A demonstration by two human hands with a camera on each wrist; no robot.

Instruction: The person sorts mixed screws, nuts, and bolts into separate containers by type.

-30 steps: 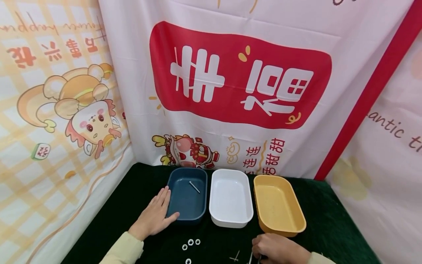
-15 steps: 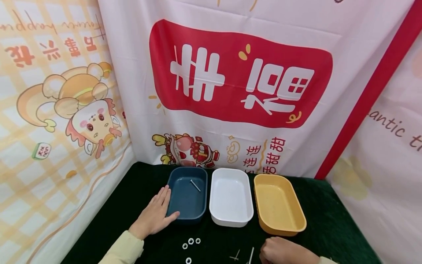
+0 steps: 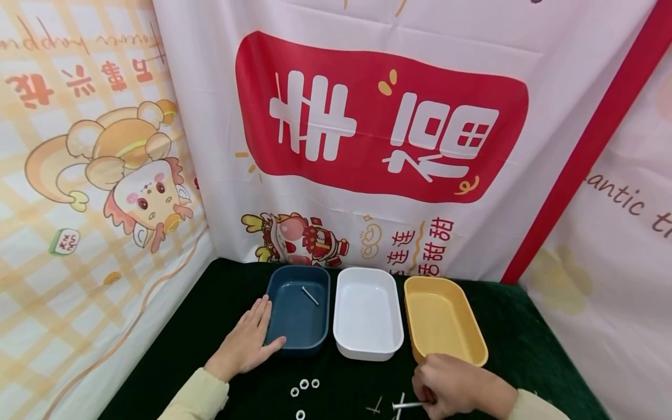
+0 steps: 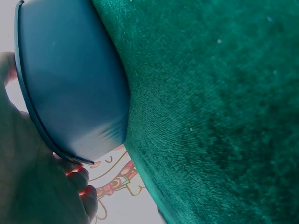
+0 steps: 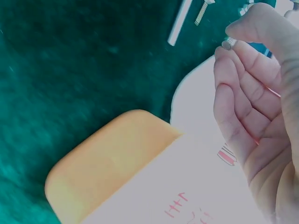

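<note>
My left hand lies with straight fingers along the left side of the blue tray, its thumb at the near rim. In the left wrist view, fingertips touch the rim of that tray. Inside the tray is a metal bolt. My right hand, in front of the yellow tray, pinches a silver bolt between thumb and fingers, its head pointing left. The right wrist view shows the threaded end of this bolt at the fingertips; most of its shank is hidden.
Below the held bolt lies another long bolt, with thin screws to its left. Several white nuts lie on the dark green cloth before the blue tray. A white tray stands between the blue and yellow ones.
My right hand has shifted right, then lifted from the cloth, and a bolt now shows in its fingers. My left hand has stayed at the blue tray.
</note>
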